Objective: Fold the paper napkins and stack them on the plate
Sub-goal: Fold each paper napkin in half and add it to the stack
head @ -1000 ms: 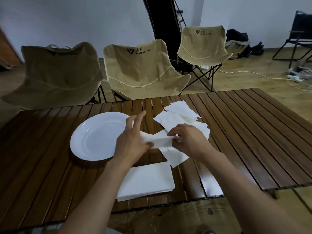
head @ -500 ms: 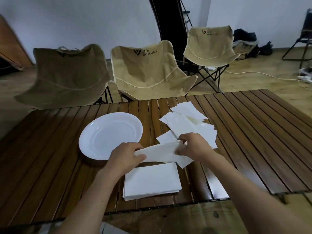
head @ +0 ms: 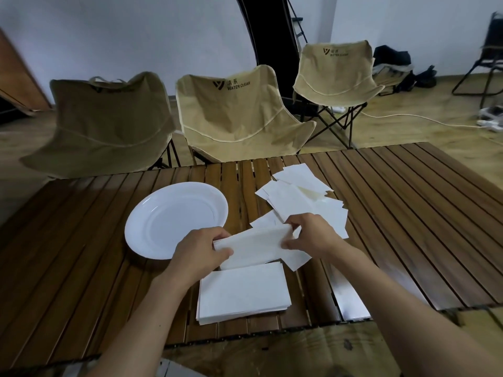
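Observation:
A white paper napkin (head: 255,247) hangs just above the table between both hands. My left hand (head: 197,251) pinches its left end with thumb on top. My right hand (head: 310,235) pinches its right end. Below it, near the table's front edge, lies a neat stack of folded napkins (head: 243,293). Loose unfolded napkins (head: 302,202) are spread behind my right hand. A white round plate (head: 163,210) sits to the left of the hands with nothing on it.
The slatted wooden table (head: 394,213) runs wide to the right and left. Three tan folding chairs (head: 234,112) stand behind its far edge. A white cable and power strip (head: 487,122) lie on the floor at the far right.
The napkin was crumpled between the hands near the plate. It is now stretched flatter and held nearer to me, over the stack. Both hands moved towards the front edge.

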Available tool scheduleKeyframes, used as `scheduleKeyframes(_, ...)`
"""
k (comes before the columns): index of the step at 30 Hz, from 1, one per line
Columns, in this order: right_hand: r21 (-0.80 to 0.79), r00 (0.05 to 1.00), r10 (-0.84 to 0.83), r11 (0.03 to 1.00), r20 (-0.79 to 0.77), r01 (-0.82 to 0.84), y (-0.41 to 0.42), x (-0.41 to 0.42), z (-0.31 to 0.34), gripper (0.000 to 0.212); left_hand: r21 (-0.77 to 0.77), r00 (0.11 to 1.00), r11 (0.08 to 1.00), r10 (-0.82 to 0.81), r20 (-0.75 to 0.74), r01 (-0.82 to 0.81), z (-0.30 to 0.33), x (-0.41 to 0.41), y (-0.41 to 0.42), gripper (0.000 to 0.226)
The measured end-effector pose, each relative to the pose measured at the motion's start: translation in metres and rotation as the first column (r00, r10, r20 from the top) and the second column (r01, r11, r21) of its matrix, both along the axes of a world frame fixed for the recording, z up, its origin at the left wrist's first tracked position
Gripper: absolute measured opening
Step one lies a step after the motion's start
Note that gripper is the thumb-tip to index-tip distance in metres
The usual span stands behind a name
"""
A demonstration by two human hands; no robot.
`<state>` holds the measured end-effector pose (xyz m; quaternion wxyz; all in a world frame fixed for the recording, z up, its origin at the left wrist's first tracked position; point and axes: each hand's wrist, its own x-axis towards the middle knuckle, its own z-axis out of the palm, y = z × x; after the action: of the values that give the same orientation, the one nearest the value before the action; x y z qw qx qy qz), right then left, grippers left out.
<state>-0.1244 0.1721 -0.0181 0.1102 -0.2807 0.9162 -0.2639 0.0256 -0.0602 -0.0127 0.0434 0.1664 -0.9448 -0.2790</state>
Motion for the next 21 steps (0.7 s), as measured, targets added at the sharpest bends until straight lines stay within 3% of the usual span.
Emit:
scheduleKeyframes(10, -0.045, 0.999, 0.047, 0.998, 0.014, -0.046, -0.004, 0.0, -0.003, 0.024, -0.013, 0.998, 0.999, -0.046, 0.041, 0.047, -0.007, 0.001, -0.001, 0.018)
scheduleKeyframes(13, -0.08, 0.997, 0.076, 0.994, -0.002, -0.076, -0.003, 0.0, 0.004, 0.016, -0.033, 0.999, 0.999, -0.032, -0.016, 0.031, 0.001, 0.002, -0.001, 0.015)
scheduleKeyframes(16, -0.224, 0.996, 0.086, 0.971, -0.014, -0.087, -0.001, 0.007, 0.025, 0.009, 0.01, 0.992, 1.0, 0.004, -0.127, -0.003, 0.019, 0.006, -0.007, 0.018)
scheduleKeyframes(19, -0.333, 0.987, 0.108, 0.941, 0.119, -0.063, 0.0, 0.019, 0.043, 0.012, 0.131, 0.983, 0.991, 0.041, -0.18, -0.018, 0.037, 0.016, -0.017, 0.022)
scheduleKeyframes(21, -0.283, 0.947, 0.137, 0.958, 0.291, -0.052, 0.001, 0.026, 0.046, 0.015, 0.263, 0.997, 0.965, 0.038, -0.072, -0.018, 0.04, 0.025, -0.023, 0.023)
